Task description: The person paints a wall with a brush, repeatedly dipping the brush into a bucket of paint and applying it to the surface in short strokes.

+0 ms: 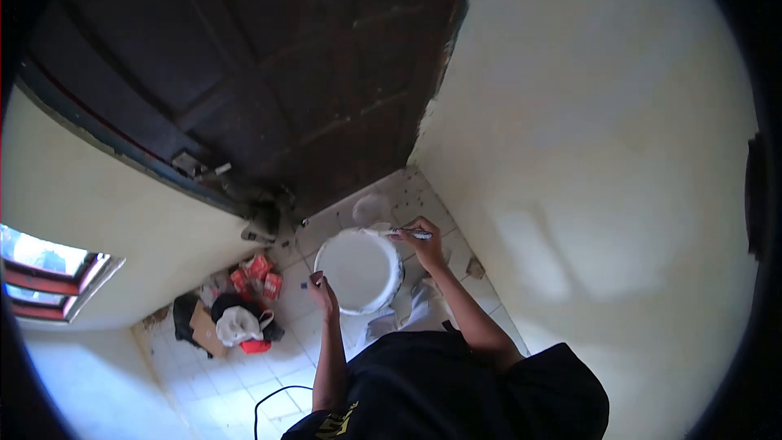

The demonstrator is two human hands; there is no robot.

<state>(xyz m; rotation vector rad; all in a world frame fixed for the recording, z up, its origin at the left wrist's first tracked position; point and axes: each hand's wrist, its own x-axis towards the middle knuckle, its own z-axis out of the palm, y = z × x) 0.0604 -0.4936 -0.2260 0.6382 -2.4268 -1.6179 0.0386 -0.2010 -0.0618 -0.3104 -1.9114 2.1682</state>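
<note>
Right hand [428, 251] around brush handle [421, 235]

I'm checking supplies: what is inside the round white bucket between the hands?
Inside the round white bucket, a pale, whitish surface shows. Anything beneath that surface is covered, so depth can't be judged.

The left forearm [328, 363] of the person is bare and points almost straight forward; the left hand [326, 297] at its end is small in view, so its grip is difficult to judge. The right forearm [464, 303], also bare, slants inward, and the right hand [427, 244], bent in a closed grip, reaches farther forward than the left one.
</note>
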